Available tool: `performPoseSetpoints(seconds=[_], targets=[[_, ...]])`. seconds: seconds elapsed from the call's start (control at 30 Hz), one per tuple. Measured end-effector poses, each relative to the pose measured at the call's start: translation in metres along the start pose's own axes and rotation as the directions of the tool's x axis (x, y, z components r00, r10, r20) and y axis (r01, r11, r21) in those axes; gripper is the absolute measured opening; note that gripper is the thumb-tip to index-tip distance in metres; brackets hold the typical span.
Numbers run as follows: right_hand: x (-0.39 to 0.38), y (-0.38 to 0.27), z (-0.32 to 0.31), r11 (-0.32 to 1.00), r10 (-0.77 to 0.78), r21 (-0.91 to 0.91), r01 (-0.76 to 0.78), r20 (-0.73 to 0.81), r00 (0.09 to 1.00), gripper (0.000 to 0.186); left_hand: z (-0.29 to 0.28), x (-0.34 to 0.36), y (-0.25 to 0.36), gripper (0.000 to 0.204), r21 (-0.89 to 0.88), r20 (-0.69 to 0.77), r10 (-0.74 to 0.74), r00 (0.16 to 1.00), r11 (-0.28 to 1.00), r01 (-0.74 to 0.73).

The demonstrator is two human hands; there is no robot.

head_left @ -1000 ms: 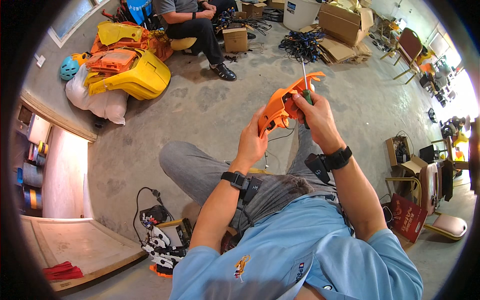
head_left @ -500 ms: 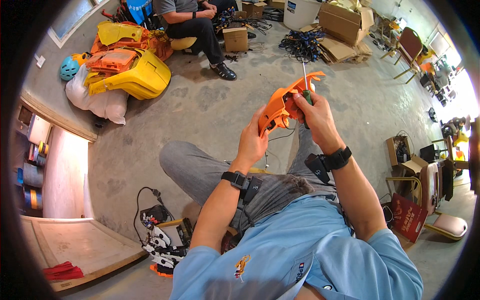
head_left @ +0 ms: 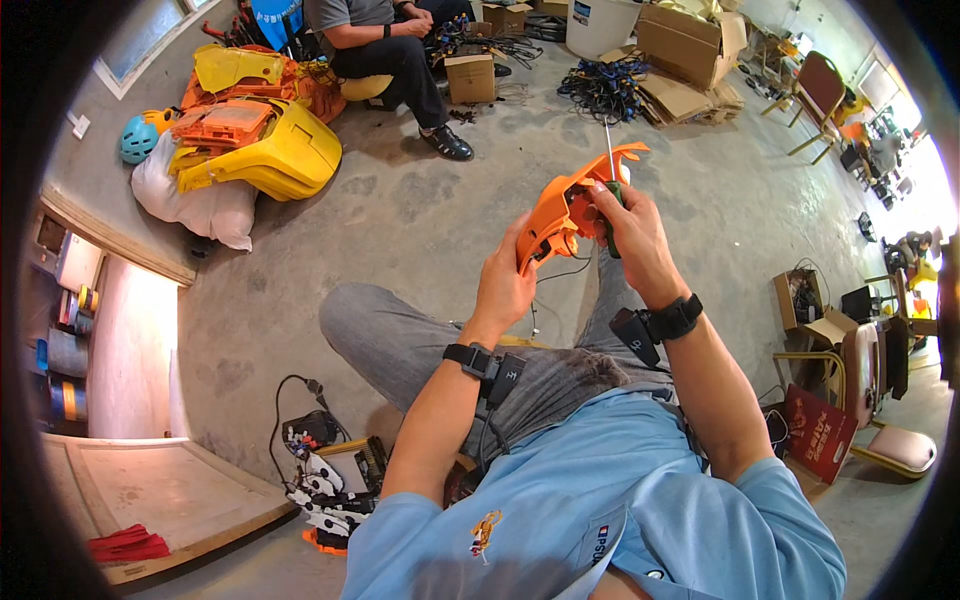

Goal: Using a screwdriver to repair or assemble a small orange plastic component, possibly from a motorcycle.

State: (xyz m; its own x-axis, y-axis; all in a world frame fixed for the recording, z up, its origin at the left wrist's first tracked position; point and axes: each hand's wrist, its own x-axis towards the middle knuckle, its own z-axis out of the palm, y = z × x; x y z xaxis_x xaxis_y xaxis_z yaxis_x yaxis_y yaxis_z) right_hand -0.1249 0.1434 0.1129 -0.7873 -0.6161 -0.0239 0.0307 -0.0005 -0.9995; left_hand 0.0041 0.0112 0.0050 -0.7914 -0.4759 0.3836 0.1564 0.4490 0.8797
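An orange plastic shell (head_left: 560, 215), seemingly a casing off some larger piece of equipment, is held up in mid-air above the seated person's knees, well clear of the concrete floor (head_left: 420, 210). The left hand (head_left: 505, 285) is closed around the shell's lower end, steadying it, while the right hand (head_left: 625, 230) is wrapped tight on the green handle of a screwdriver (head_left: 610, 165) whose thin shaft stands upright past the shell's top edge. Judging by this pose, the work on the shell is under way and not finished: the part remains in one piece in the hands, a dark wire (head_left: 570, 270) hangs from its underside, and no loose screws or separated halves can be made out. There is open room on all sides of the shell; bare floor stretches ahead and to the left. Farther off, a pile of yellow and orange panels (head_left: 260, 150) lies near the floor's far left edge, with another seated person (head_left: 390, 50) beside it. Cardboard boxes (head_left: 690, 45) crowd the far edge, and a small white-and-orange gadget (head_left: 325, 500) sits close by the person's left hip.
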Motion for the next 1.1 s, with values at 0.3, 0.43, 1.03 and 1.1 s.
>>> performPoseSetpoints(seconds=[0.3, 0.43, 1.03, 1.1], targets=[[-0.0016, -0.0051, 0.0034, 0.992, -0.058, -0.112, 0.056, -0.014, 0.998, 0.019, 0.0003, -0.0003, -0.0029, 0.063, 0.037, -0.015, 0.028, 1.000, 0.999, -0.027], [-0.0034, -0.0038, 0.0023, 0.985, -0.056, -0.162, 0.053, -0.015, 0.998, 0.020, -0.0003, 0.0002, -0.0013, 0.063, 0.045, -0.007, -0.004, 1.000, 0.999, 0.004], [-0.0031, -0.0005, 0.0022, 1.000, 0.010, 0.005, -0.010, -0.009, 1.000, 0.025, -0.0017, -0.0008, 0.0019, 0.063, 0.038, -0.013, -0.009, 1.000, 0.999, 0.010], [-0.0015, -0.0006, 0.0023, 1.000, 0.013, 0.010, -0.013, -0.003, 1.000, 0.025, -0.0020, -0.0003, 0.0033, 0.063, 0.041, -0.008, -0.005, 1.000, 0.999, 0.005]])
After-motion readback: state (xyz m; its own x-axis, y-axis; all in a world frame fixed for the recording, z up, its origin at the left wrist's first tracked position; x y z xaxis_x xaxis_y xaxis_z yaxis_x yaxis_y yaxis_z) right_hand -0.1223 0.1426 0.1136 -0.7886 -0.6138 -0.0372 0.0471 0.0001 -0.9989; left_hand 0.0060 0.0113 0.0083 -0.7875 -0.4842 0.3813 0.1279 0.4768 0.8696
